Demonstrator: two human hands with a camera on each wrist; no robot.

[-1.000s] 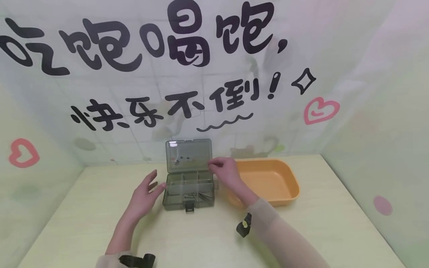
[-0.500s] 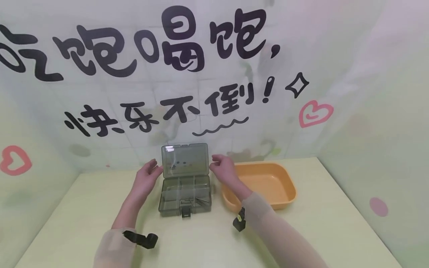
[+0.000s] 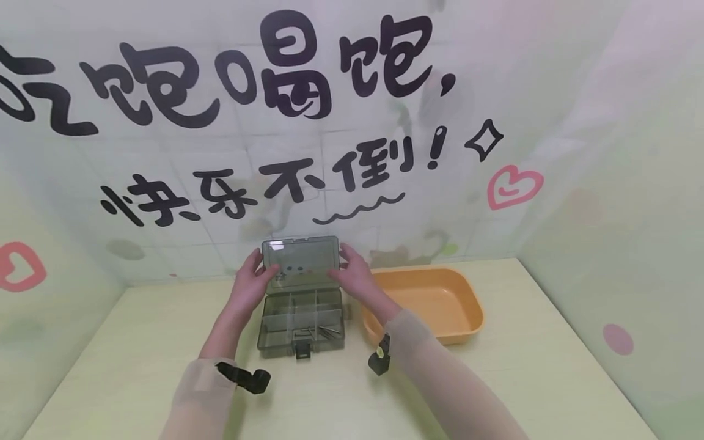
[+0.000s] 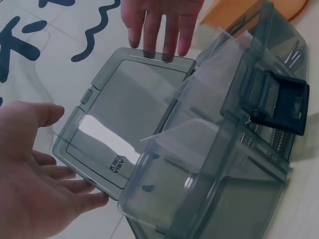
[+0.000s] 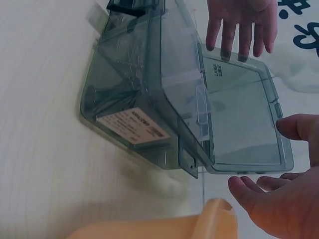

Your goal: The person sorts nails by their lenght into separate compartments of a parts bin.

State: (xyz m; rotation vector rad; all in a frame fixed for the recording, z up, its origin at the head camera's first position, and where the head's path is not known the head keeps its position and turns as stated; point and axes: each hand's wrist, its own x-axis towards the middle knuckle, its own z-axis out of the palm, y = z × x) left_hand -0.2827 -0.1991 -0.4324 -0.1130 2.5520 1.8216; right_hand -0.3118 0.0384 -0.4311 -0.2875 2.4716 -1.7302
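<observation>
A translucent grey compartment box (image 3: 301, 322) stands on the table, its lid (image 3: 301, 264) raised upright. Several metal nails or screws (image 3: 329, 332) lie in its front right compartment. My left hand (image 3: 249, 286) is at the lid's left edge, its fingertips close against the rim in the left wrist view and the thumb apart. Opposite it, my right hand (image 3: 354, 276) is at the right edge; in the right wrist view its thumb reaches the lid's outer rim, with the other fingers extended beside the lid. Neither hand is curled round it. A dark latch (image 3: 303, 349) hangs at the box's front.
An orange tray (image 3: 477, 305) sits to the right of the box, partly behind my right forearm. A patterned wall (image 3: 165, 256) with black writing rises behind the table (image 3: 308, 403). A paper label (image 5: 133, 125) is on the box's side.
My left hand has moved up from the box's side to the lid's left edge. My right hand has come in to the lid's right edge. The view has shifted slightly.
</observation>
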